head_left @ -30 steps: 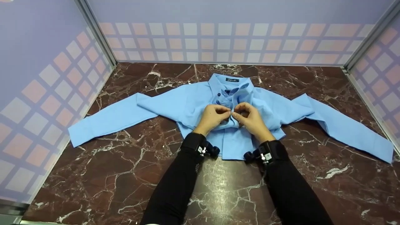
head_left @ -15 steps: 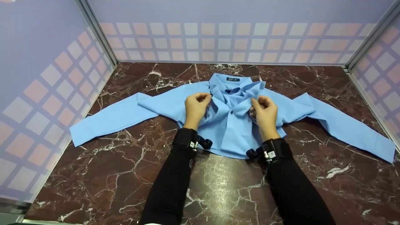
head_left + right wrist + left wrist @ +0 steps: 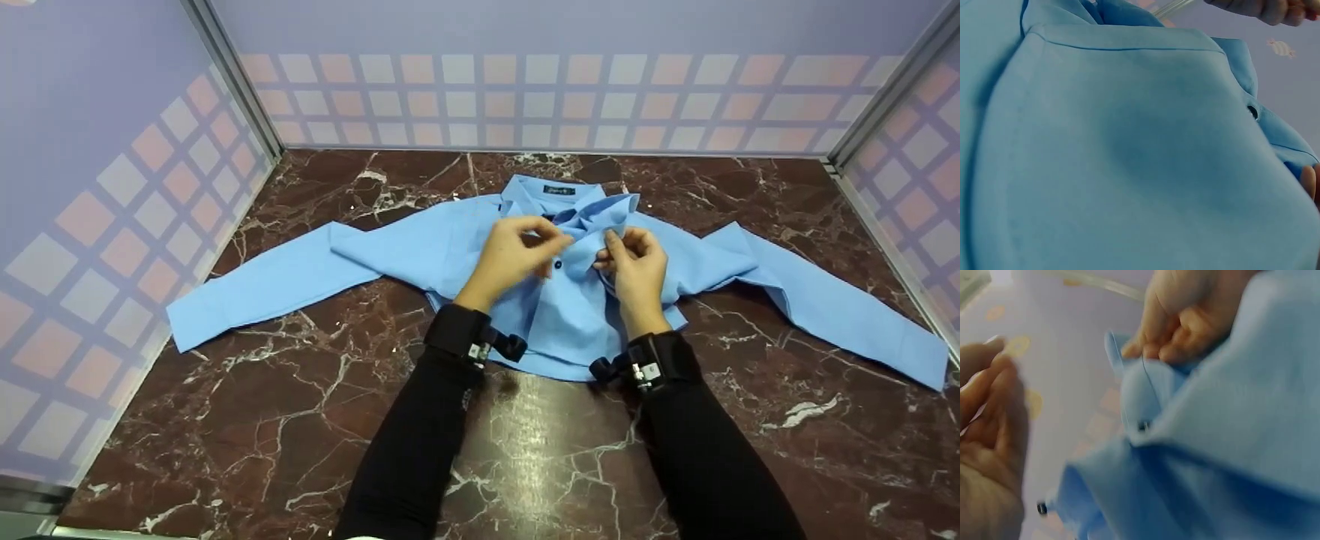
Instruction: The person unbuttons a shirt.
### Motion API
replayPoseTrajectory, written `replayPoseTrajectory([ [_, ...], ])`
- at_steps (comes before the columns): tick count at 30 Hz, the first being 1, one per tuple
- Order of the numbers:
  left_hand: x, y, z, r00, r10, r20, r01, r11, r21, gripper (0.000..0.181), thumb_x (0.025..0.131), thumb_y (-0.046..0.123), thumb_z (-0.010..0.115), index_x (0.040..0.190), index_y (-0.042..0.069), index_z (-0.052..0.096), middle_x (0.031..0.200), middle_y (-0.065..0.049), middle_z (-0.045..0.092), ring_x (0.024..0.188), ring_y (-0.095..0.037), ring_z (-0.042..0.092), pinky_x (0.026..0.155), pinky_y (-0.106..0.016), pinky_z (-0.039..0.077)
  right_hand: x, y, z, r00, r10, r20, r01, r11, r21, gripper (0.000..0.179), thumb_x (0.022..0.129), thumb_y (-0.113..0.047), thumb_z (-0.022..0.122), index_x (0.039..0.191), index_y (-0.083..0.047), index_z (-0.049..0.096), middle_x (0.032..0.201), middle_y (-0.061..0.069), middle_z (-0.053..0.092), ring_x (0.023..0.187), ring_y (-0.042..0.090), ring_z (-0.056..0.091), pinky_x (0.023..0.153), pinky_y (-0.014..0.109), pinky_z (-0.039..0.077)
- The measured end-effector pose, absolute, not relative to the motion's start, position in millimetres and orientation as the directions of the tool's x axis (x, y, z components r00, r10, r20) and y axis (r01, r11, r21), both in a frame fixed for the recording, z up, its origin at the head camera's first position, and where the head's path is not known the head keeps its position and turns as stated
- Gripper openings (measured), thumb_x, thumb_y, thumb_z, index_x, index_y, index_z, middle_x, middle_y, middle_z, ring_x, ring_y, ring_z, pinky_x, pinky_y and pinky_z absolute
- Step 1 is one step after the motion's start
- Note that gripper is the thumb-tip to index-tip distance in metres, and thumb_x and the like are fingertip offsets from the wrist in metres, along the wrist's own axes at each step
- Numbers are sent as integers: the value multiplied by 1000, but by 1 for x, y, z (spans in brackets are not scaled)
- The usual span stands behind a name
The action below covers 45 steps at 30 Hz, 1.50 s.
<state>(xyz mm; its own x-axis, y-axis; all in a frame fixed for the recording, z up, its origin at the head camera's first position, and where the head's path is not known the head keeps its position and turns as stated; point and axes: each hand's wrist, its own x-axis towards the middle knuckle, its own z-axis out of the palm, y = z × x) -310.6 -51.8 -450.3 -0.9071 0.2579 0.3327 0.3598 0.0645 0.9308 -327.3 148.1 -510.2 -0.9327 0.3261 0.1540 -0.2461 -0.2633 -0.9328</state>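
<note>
A light blue shirt [image 3: 405, 247] lies spread on the table with its sleeves stretched out to both sides. My right hand [image 3: 639, 270] pinches the shirt's front edge between thumb and fingers and lifts it near the collar. Over the shirt's middle hangs my left hand [image 3: 514, 255], its fingers loosely curved with nothing between them. Beside its fingertips a dark button [image 3: 557, 264] shows on the shirt front. In the left wrist view, a gap separates the left hand [image 3: 994, 439] from the cloth. Shirt fabric hides most of the right hand in the right wrist view.
The brown marbled table [image 3: 270, 420] is bounded by a lilac back wall [image 3: 555, 30] with pink and white squares, and by similar panels left and right. Each wrist wears a black camera band [image 3: 457, 330]. The shirt's left sleeve end [image 3: 922, 360] reaches close to the right wall.
My hands first worked together on the shirt front, then drew apart, spreading its edges. Since then the left hand has let go and moved right; the right hand keeps its pinch.
</note>
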Motion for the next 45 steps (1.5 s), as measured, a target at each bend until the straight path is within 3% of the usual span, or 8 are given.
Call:
replayPoseTrajectory([
  [3, -307, -43, -450, -908, 342, 243, 326, 210, 922, 14, 99, 18, 77, 94, 5, 75, 82, -23, 72, 53, -14, 64, 55, -31, 58, -327, 148, -511, -933, 326, 153, -246, -267, -932, 13, 101, -7, 71, 101, -3, 59, 85, 2, 62, 64, 10, 68, 58, 23, 59],
  [9, -310, -37, -473, -961, 188, 202, 276, 626, 730, 17, 98, 20, 78, 87, 8, 75, 83, -7, 76, 63, -16, 68, 62, -28, 55, -327, 147, -513, -940, 309, 146, -233, -264, -936, 12, 101, -6, 70, 102, -2, 59, 86, 4, 61, 64, 11, 67, 59, 23, 59],
  [14, -315, -37, -492, -972, 153, 179, 234, 695, 680, 15, 98, 24, 78, 94, 9, 78, 90, -6, 77, 82, -20, 71, 77, -32, 56, -326, 145, -514, -947, 287, 143, -219, -254, -942, 11, 101, -4, 69, 102, -4, 58, 87, 3, 62, 64, 10, 67, 58, 23, 59],
  [25, -321, -35, -499, -979, 163, 121, 198, 631, 750, 11, 102, 18, 72, 100, 7, 77, 97, -9, 76, 89, -21, 69, 82, -33, 54, -323, 144, -510, -944, 205, 257, -307, -272, -912, 26, 99, -3, 72, 115, -6, 51, 102, 7, 57, 74, 15, 72, 66, 27, 61],
  [30, -325, -38, -498, -990, 133, 35, 92, 449, 889, 13, 103, 17, 70, 103, 6, 76, 98, -6, 72, 85, -15, 62, 77, -28, 50, -319, 141, -507, -944, 52, 326, -328, -239, -914, 16, 96, -2, 75, 95, -2, 60, 67, 2, 55, 46, 10, 49, 42, 23, 39],
  [33, -326, -40, -499, -991, 135, -21, 12, 242, 970, 14, 104, 18, 69, 106, 6, 75, 95, -2, 68, 78, -12, 58, 68, -25, 49, -320, 139, -508, -944, -19, 329, -325, -121, -938, 13, 96, -5, 77, 92, 1, 66, 61, 2, 58, 43, 9, 48, 40, 23, 39],
  [38, -329, -44, -509, -980, 177, -91, -94, -10, 995, 10, 104, 14, 69, 106, 4, 71, 89, 0, 62, 67, -11, 53, 60, -22, 48, -322, 138, -515, -961, -97, 259, -271, 151, -951, 19, 97, -9, 78, 109, 6, 75, 83, 10, 72, 57, 9, 63, 50, 23, 51],
  [45, -330, -46, -519, -964, 247, -99, -108, -26, 994, 8, 105, 10, 67, 108, 3, 68, 91, 1, 61, 72, -9, 55, 65, -21, 50, -322, 140, -523, -975, -147, 167, -200, 241, -950, 18, 97, -7, 77, 107, 7, 74, 82, 7, 72, 62, 9, 66, 54, 23, 54],
])
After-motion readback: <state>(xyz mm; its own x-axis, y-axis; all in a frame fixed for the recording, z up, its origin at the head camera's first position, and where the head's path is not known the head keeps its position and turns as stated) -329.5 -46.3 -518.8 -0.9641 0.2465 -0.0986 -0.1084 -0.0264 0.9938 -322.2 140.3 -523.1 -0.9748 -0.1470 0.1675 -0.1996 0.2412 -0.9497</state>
